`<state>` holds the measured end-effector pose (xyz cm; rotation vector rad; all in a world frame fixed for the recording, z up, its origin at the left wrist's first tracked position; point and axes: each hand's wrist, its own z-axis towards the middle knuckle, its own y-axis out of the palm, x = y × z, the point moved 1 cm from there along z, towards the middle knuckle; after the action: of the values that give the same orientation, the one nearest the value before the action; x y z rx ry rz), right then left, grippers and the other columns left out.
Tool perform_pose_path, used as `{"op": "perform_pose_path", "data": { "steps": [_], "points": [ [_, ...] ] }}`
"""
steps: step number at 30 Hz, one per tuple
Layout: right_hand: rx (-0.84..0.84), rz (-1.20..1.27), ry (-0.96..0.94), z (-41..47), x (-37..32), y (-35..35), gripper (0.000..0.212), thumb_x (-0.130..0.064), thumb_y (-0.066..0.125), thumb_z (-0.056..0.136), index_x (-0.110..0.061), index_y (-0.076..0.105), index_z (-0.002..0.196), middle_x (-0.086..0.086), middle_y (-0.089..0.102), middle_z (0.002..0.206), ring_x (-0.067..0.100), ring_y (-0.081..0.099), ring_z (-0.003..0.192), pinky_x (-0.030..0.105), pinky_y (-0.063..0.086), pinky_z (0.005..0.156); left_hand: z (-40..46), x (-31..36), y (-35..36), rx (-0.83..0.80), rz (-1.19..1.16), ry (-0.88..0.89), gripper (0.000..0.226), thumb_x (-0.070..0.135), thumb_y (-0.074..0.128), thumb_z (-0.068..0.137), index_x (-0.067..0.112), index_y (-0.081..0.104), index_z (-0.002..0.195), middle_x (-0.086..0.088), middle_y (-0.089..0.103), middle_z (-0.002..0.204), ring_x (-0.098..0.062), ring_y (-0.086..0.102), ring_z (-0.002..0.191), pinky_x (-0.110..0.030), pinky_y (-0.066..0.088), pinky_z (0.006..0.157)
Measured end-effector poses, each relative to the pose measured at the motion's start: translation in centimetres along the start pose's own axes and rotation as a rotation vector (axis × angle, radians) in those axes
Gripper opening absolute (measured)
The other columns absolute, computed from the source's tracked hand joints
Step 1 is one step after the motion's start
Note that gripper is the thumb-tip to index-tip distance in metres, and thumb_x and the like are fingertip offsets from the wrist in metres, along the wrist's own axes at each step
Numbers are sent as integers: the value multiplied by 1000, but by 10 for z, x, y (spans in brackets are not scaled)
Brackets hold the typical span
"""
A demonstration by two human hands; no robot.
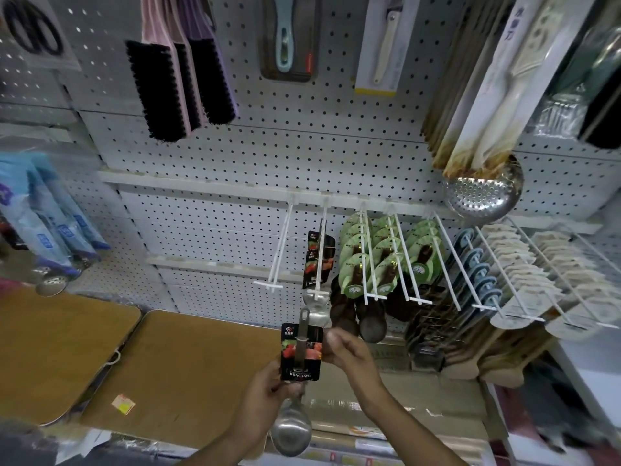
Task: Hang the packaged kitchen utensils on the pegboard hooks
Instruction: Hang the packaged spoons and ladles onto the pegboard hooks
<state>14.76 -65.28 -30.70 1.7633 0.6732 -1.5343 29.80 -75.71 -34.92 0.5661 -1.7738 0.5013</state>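
Observation:
I hold a packaged steel ladle upright below the hooks, its black card with red pictures facing me and its bowl hanging down. My left hand grips the handle under the card. My right hand pinches the card's right edge. Just above, a white hook carries two of the same carded ladles. To its left, another white hook on the pegboard is bare.
Hooks to the right hold green-carded dark spoons, blue tools and beige-carded items. A steel skimmer hangs upper right. Brushes hang above. Wooden cutting boards lie on the shelf below.

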Motion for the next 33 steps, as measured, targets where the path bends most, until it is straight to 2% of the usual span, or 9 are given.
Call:
{"op": "perform_pose_path", "data": {
  "steps": [4,7,9,13,17,22,26,30,33],
  "points": [
    [-9,-100,-15,-2,-2,5,17,-18,73,86,-6,69,97,8,75,100,22,70,97,28,55,83,5,-4,1,-21,-1,21,41,-5,71,84,18,67,119,-4,76,108,-29,72,100,-42,59,89],
    [-7,-148,-12,-1,-3,8,14,-5,74,83,-5,66,95,8,76,95,18,72,91,24,54,77,10,-3,5,-31,-2,28,41,-6,71,84,17,67,118,-5,76,106,-32,72,97,-38,60,84],
    [8,-153,-7,-1,-3,9,14,1,72,83,1,65,95,6,76,88,14,72,86,22,54,74,14,-3,7,-45,4,35,40,-8,70,84,16,68,115,-5,77,105,-35,71,98,-38,60,84],
    [61,-134,-37,1,-4,10,15,7,67,85,0,67,98,1,77,84,11,72,83,18,52,71,19,-4,11,-73,13,66,41,6,74,82,20,68,119,-10,75,108,-38,71,97,-58,55,90],
    [98,-145,-41,7,-6,10,9,5,67,86,2,67,94,3,76,83,11,72,81,18,52,70,25,-8,12,-62,-5,81,42,6,73,79,25,69,116,-15,74,104,-49,67,96,-66,52,87],
    [120,-192,-50,14,-5,14,6,1,68,86,-4,65,84,5,74,78,11,70,77,18,52,66,33,-8,13,-50,-60,72,50,-6,71,81,36,73,108,-5,76,107,-37,70,99,-57,55,92],
    [151,-186,-53,21,1,14,3,-1,68,88,-1,65,87,14,74,85,19,72,81,22,54,69,42,-9,12,-47,-63,63,52,-8,72,82,38,73,105,-4,75,107,-35,71,98,-53,57,91],
    [177,-194,-50,32,1,14,2,-2,66,89,-2,64,88,14,74,86,18,71,80,24,55,70,55,-7,12,-53,-48,70,41,-1,74,82,26,71,111,-12,75,104,-38,70,97,-50,56,88],
    [189,-240,-57,42,-2,13,5,-3,65,90,-7,66,92,9,75,87,19,72,84,28,57,75,68,-2,12,-59,-41,65,40,-5,73,83,22,69,111,-12,75,102,-27,70,91,-42,57,84]
  ]
}}
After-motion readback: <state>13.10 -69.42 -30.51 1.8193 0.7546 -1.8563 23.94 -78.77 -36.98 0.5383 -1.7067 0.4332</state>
